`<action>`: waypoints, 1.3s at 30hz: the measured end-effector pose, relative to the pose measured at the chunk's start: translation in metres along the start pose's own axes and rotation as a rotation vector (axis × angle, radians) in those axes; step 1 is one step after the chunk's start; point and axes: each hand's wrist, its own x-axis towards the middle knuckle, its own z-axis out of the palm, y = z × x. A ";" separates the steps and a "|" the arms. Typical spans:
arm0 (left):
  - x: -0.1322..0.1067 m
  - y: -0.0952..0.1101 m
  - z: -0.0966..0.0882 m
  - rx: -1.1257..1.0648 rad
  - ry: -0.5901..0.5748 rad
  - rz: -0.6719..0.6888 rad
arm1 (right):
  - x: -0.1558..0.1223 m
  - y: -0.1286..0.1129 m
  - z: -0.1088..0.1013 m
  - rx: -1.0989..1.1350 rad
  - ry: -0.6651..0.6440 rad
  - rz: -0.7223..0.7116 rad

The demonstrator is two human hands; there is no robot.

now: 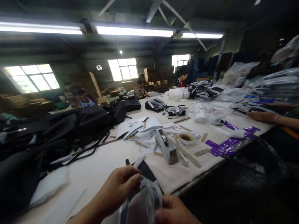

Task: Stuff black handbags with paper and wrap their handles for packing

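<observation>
At the near edge of the table, my left hand (118,188) is closed with thumb and fingers pinching the top of a bundle wrapped in thin white material (142,200). My right hand (175,211) grips the same bundle from its right side, with part of the hand cut off by the frame. Just beyond the fingers a flat black piece (147,170) shows, and the end of a dark stick-like thing (127,162) pokes up beside my left hand. What lies inside the wrapping is blurred and cannot be made out.
A grey tape dispenser (166,146), a tape roll (186,137) and cardboard strips lie ahead. White sheets (140,127) are piled behind them. Black bags (93,118) fill the left side. Purple tape (226,146) covers the right edge, near a co-worker's hand (261,116).
</observation>
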 end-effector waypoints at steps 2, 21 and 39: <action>-0.032 -0.011 0.011 -0.072 0.062 -0.048 | -0.003 -0.002 0.006 0.103 0.067 -0.016; -0.106 -0.056 0.104 -0.580 0.101 -0.331 | -0.032 0.012 0.034 -0.786 0.119 -0.260; -0.099 -0.063 0.124 -0.741 0.254 -0.347 | -0.066 0.009 -0.006 -1.286 0.346 -0.454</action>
